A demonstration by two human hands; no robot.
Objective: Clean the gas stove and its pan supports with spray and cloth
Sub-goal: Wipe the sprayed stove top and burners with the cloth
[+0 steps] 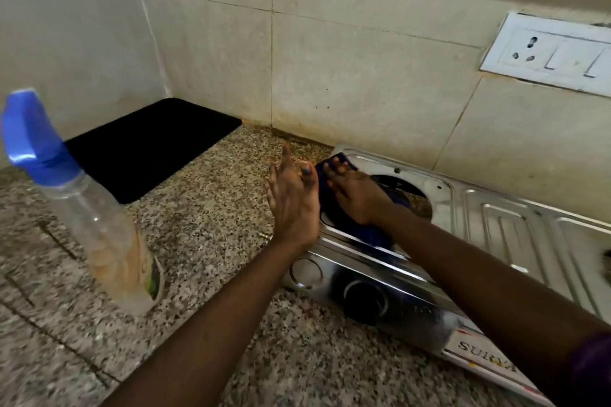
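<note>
A stainless steel gas stove (502, 225) sits on the granite counter at the right, its left burner opening bare with no pan support on it. My right hand (355, 193) presses a dark blue cloth (363, 230) flat on the stove's left top, beside that opening. My left hand (292, 201) is held edge-on against the stove's left side, fingers extended and holding nothing. A clear spray bottle (109, 238) with a blue trigger head stands on the counter at the left, apart from both hands.
A black mat (148, 145) lies in the back left corner of the counter. The tiled wall runs close behind the stove, with a white socket and switch plate (549, 53) at the upper right. A black control knob (363, 302) faces front.
</note>
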